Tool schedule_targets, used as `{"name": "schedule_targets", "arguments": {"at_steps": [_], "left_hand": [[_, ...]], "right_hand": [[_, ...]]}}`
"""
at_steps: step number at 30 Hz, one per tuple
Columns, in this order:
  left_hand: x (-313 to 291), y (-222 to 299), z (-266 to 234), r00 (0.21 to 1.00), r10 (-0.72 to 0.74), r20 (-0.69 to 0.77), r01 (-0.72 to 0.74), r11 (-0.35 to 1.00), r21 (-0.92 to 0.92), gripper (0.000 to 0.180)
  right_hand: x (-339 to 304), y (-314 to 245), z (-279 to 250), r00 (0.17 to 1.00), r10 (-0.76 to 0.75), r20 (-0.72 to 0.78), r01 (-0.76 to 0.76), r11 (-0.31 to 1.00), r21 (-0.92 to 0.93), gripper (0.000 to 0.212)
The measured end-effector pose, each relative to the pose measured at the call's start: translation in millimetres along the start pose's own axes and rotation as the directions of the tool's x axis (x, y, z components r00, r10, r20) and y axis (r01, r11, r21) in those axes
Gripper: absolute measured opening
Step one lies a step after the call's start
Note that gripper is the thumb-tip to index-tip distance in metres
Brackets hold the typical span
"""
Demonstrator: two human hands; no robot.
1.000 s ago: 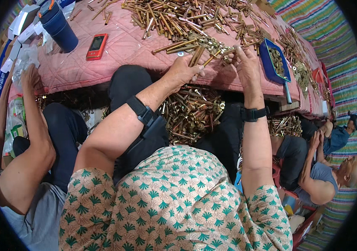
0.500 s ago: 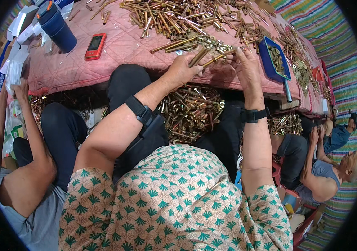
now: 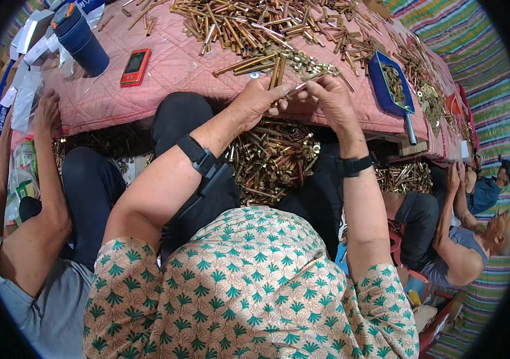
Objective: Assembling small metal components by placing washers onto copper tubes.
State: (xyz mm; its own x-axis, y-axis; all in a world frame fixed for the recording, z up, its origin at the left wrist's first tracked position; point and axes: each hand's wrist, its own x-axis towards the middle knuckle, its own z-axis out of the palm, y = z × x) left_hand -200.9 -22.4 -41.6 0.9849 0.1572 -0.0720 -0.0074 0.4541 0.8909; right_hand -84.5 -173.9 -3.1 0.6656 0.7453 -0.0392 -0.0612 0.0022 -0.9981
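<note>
My left hand (image 3: pixel 259 100) is closed at the table's near edge, gripping a pair of brass-coloured metal tubes (image 3: pixel 277 72) that point up and away. Close by on the right, my right hand (image 3: pixel 334 100) pinches a slim metal rod (image 3: pixel 310 80), probably a bolt, which spans the gap between both hands; its far details are blurred. Just beyond the fingers lie several long bolts (image 3: pixel 246 64) and a heap of small nuts and washers (image 3: pixel 306 63). Below my hands, between my knees, is a pile of assembled bolts (image 3: pixel 276 158).
A pink quilted cloth (image 3: pixel 177 72) covers the table. On it are a red phone (image 3: pixel 136 67), a dark blue tumbler (image 3: pixel 82 43), a large heap of metal tubes (image 3: pixel 243 24) and a blue tray (image 3: pixel 380 90) of washers. Other people sit left (image 3: pixel 33 257) and right (image 3: pixel 455 251).
My right hand has moved slightly left and nearer, its fingers curling in. The tubes in my left hand have turned more upright. The left neighbour's hand has moved onto the table edge.
</note>
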Motion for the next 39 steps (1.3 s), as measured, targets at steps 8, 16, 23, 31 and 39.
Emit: {"name": "schedule_targets", "arguments": {"at_steps": [8, 16, 23, 31, 39], "left_hand": [[4, -2, -12, 0.978, 0.038, -0.203, -0.052, 0.997, -0.063, 0.014], [4, -3, -14, 0.972, 0.088, -0.218, -0.117, 0.986, -0.123, 0.014], [4, 0, -11, 0.978, 0.045, -0.202, -0.064, 0.994, -0.09, 0.016], [5, -1, -7, 0.991, -0.002, -0.136, -0.01, 0.996, -0.092, 0.016], [2, -1, -4, 0.997, -0.017, -0.076, 0.01, 0.996, -0.091, 0.013]], "right_hand": [[37, 14, -8, 0.98, -0.142, -0.142, 0.109, 0.97, -0.217, 0.017], [64, 28, 0, 0.867, -0.492, 0.077, 0.191, 0.184, -0.964, 0.015], [54, 17, -9, 0.911, -0.37, -0.181, 0.22, 0.809, -0.545, 0.011], [28, 6, -24, 0.992, -0.043, -0.12, 0.064, 0.981, 0.185, 0.021], [16, 6, -32, 0.997, -0.063, -0.048, 0.075, 0.941, 0.331, 0.02]]}}
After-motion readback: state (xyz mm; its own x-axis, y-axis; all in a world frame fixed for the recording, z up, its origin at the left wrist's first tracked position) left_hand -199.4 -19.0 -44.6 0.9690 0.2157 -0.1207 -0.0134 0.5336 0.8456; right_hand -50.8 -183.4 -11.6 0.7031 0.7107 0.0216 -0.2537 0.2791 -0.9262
